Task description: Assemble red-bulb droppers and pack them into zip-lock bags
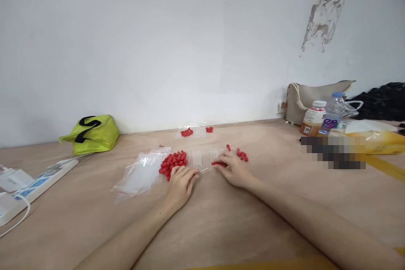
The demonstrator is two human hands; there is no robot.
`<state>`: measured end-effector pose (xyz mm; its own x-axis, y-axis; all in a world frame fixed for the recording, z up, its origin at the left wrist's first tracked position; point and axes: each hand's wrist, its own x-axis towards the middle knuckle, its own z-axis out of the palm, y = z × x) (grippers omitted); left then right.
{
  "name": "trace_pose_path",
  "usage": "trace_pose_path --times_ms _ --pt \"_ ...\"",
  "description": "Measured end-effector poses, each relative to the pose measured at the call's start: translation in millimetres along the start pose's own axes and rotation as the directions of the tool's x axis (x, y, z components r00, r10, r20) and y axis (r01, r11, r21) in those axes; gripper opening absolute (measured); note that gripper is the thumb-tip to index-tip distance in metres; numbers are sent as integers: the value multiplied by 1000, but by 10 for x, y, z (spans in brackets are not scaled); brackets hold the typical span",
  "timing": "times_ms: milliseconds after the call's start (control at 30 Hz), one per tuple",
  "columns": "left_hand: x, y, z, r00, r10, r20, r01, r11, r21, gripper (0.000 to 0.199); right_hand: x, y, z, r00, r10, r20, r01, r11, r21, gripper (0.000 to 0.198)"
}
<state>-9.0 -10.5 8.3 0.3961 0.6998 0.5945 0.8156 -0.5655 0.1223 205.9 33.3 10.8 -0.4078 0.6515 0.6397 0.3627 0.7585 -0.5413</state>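
A pile of red rubber dropper bulbs [170,161] lies at the middle of the table, touching my left hand [182,183]. The fingers of that hand are closed in a pinch at one end of a thin clear dropper tube [204,170]. My right hand [233,169] pinches a red dropper bulb [216,163] between thumb and forefinger, close to the tube's other end. Behind both hands lies a row of clear tubes [198,159] side by side. Several more red bulbs [242,155] are at the right end of that row, just beyond my right hand.
Clear zip bags [141,174] lie left of the bulbs. By the wall is a bagged set of tubes and bulbs [198,131]. A green bag [95,135] and a power strip [41,185] stand at left; bottles [314,119] and a grey bag [295,107] at right.
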Motion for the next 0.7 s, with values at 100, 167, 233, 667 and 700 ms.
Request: trace_pose_path --times_ms 100,167,233,667,700 --pt "-11 18 24 1000 -13 2 13 1000 -25 16 -71 -49 80 999 -18 37 16 999 42 13" --pt "-13 17 22 1000 -8 5 9 999 -38 17 -99 -50 104 998 -29 58 26 998 53 13" --pt "-13 16 15 1000 0 7 0 999 -45 17 -117 -48 112 998 -36 60 33 998 46 13" --pt "-23 -37 59 993 96 70 -88 991 -100 26 -130 -50 100 986 -84 143 87 996 -16 13" --pt "-21 -31 57 993 90 82 -81 991 -104 26 -129 -43 100 985 -89 146 92 996 -14 14"
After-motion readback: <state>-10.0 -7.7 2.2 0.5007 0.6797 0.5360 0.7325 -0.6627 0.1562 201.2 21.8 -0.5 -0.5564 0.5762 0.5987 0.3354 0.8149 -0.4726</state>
